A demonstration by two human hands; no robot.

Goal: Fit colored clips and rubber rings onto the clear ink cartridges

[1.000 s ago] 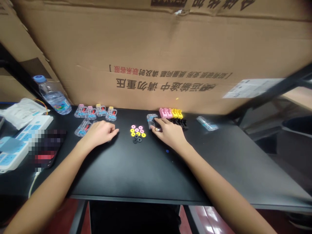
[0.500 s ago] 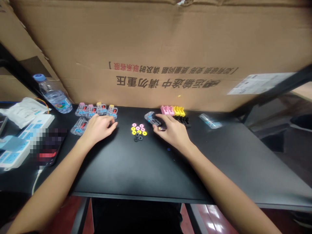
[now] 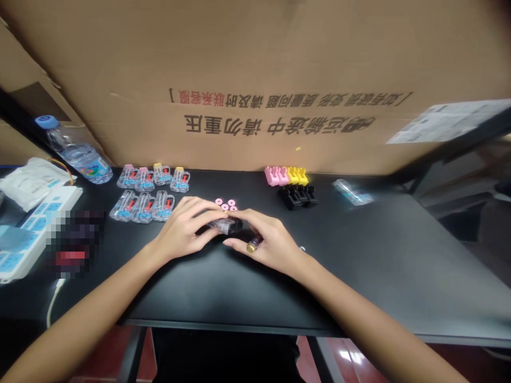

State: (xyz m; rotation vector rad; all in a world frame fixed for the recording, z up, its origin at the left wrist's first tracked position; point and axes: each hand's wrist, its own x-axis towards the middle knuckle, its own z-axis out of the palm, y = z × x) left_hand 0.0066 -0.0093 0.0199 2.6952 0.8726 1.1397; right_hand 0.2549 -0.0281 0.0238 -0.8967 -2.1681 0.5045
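Observation:
My left hand (image 3: 191, 226) is closed on a clear plastic piece (image 3: 223, 226) with a black end. At that black end, the fingertips of my right hand (image 3: 271, 236) touch or nearly touch it. A dark stick with a gold-coloured end (image 3: 253, 244) is tucked in my right hand, between thumb and palm; its tool end is hidden. Behind the held piece lie pink rings (image 3: 224, 207), partly covered by my fingers. Left of my left hand are clear plastic pieces (image 3: 146, 180) with red and light-blue parts, in two rows, some with pink or yellow tops.
Pink holders (image 3: 276, 176), yellow holders (image 3: 297, 175) and black holders (image 3: 298, 197) stand at the back. A clear packet (image 3: 352, 192) lies farther right. At left are a water bottle (image 3: 82, 154), a power strip (image 3: 38, 231) and a phone (image 3: 80, 244). Cardboard (image 3: 279, 58) walls the back.
My left hand has moved right from beside the clear pieces and grasped one clear piece. My right hand has brought that piece left and nearer to me, with the stick still in the palm.

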